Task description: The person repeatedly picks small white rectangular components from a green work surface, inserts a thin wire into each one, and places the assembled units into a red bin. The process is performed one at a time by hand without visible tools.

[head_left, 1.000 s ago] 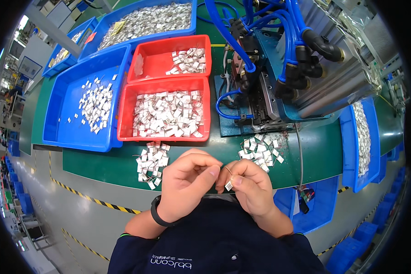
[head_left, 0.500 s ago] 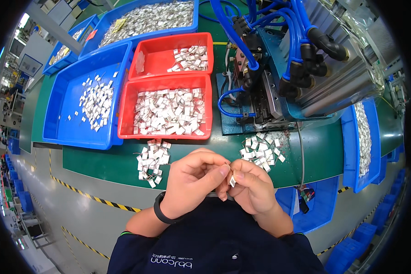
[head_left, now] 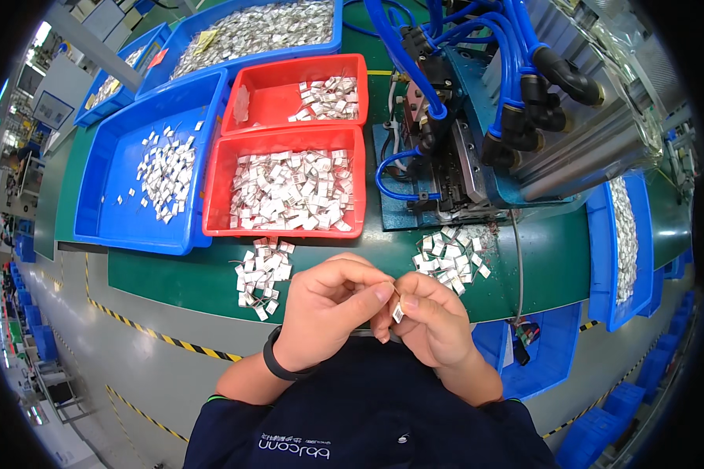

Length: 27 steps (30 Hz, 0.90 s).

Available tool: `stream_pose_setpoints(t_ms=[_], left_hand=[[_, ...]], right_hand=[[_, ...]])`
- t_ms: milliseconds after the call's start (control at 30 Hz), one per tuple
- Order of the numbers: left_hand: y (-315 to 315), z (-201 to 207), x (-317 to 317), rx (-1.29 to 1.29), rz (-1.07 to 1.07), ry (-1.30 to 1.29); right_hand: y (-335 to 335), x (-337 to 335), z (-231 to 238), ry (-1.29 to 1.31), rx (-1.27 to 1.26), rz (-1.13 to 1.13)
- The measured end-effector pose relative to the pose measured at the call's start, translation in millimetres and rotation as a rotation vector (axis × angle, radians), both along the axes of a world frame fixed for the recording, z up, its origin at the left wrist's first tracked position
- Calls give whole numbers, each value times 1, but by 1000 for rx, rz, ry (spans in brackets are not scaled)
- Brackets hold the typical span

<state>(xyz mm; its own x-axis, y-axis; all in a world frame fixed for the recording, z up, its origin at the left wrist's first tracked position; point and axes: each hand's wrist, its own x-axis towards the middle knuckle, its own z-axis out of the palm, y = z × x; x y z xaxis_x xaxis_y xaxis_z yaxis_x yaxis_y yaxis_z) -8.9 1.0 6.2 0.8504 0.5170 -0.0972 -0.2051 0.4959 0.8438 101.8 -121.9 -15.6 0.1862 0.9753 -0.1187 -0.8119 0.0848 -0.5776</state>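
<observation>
Close in front of my body, both hands meet over the front edge of the green table. My right hand (head_left: 438, 320) pinches a small white wired connector (head_left: 398, 313) between thumb and fingers. My left hand (head_left: 336, 305), with a black band at its wrist, has thumb and forefinger pressed together at the thin wire above the connector. Its other fingers curl behind and are partly hidden. A loose pile of such connectors (head_left: 263, 275) lies left of my hands, and another pile (head_left: 450, 258) lies just beyond my right hand.
Two red bins (head_left: 284, 233) of connectors stand ahead, with a large blue bin (head_left: 137, 234) to their left. A machine (head_left: 461, 164) with blue air hoses stands ahead right. Another blue bin (head_left: 600, 258) is at the far right. A grey cable (head_left: 518, 273) hangs over the edge.
</observation>
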Motion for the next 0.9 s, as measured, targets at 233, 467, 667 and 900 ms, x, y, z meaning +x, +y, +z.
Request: stream_pose_setpoints(t_ms=[233, 467, 667, 900], left_hand=[[2, -1, -3, -149, -51, -45], [-1, -4, -3, -177, -42, -87], [1, 0, 1, -296, 9, -92], [6, 2, 1, -236, 95, -81]], right_hand=[[-1, -1, 2, -4, 40, -11], [0, -6, -1, -83, 94, -63], [1, -6, -6, -44, 168, -60], [4, -9, -4, 73, 125, -42]])
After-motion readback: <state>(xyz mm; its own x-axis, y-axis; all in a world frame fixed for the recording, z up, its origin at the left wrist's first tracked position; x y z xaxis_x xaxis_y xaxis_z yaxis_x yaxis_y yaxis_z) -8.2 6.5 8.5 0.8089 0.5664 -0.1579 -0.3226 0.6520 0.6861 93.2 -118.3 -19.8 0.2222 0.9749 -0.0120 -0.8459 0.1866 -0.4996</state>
